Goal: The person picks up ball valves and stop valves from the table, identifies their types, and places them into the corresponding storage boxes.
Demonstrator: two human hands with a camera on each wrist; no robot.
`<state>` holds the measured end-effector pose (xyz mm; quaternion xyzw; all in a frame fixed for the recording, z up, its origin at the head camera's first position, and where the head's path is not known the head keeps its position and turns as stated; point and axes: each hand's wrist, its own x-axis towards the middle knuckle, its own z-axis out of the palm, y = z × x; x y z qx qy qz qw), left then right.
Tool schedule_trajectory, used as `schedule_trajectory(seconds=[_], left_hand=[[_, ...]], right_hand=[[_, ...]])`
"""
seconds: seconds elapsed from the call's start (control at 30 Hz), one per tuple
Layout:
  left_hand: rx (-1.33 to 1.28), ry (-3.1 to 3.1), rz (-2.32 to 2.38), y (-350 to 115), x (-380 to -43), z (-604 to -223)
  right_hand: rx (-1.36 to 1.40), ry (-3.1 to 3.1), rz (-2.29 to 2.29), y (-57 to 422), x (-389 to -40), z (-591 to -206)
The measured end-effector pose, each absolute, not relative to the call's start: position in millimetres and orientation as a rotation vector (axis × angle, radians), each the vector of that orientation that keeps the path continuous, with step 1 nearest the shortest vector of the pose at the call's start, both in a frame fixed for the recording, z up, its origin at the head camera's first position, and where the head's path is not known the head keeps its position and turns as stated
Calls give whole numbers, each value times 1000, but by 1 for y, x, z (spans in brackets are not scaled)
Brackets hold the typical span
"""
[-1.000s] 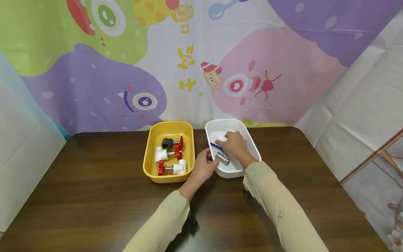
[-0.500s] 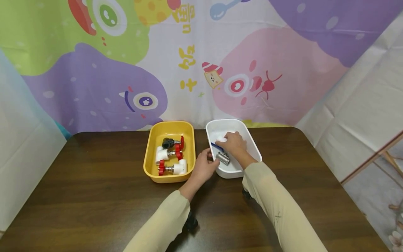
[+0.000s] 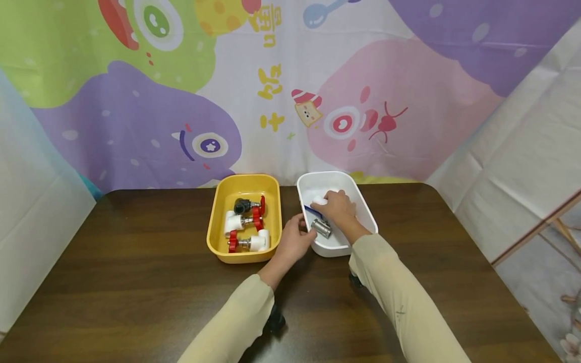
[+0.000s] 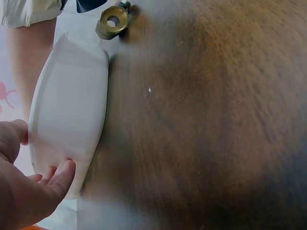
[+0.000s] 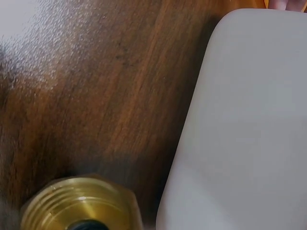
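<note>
My right hand (image 3: 339, 207) reaches into the white tray (image 3: 366, 218), thumb and fingers curled on a small white rounded piece (image 3: 320, 200); they hide much of it. Near them in the tray lie a threaded metal fitting (image 3: 321, 228) and a blue strip-like part (image 3: 313, 210). At the tray's near left corner, my left hand (image 3: 294, 241) grips the wall. In the left wrist view its thumb (image 4: 19, 132) is at the rim and several fingers (image 4: 64, 172) are on the outer side. Part of the left fingers (image 5: 283, 5) shows at the top of the right wrist view.
A yellow tray (image 3: 213, 237) stands to the left, holding a black valve (image 3: 242, 205) and two white valves (image 3: 258, 243), all with red handles. A brass fitting (image 4: 112, 21) sits on the table (image 3: 136, 282) beside the white tray. A printed cloth (image 3: 281, 151) hangs behind.
</note>
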<state>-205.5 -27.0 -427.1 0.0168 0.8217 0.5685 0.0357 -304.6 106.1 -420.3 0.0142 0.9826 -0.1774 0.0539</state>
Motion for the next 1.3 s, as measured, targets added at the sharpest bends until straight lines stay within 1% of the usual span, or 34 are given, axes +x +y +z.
schedule_trajectory(seconds=[0.53, 1.0, 1.3], left_hand=[[36, 2541, 1732, -25, -205, -430], [46, 2563, 1695, -26, -206, -428], [41, 2580, 1694, -26, -206, -427]], right_hand=[[46, 2994, -442, 106, -305, -426], [19, 2988, -507, 110, -301, -417], [-55, 3047, -500, 116, -302, -409]])
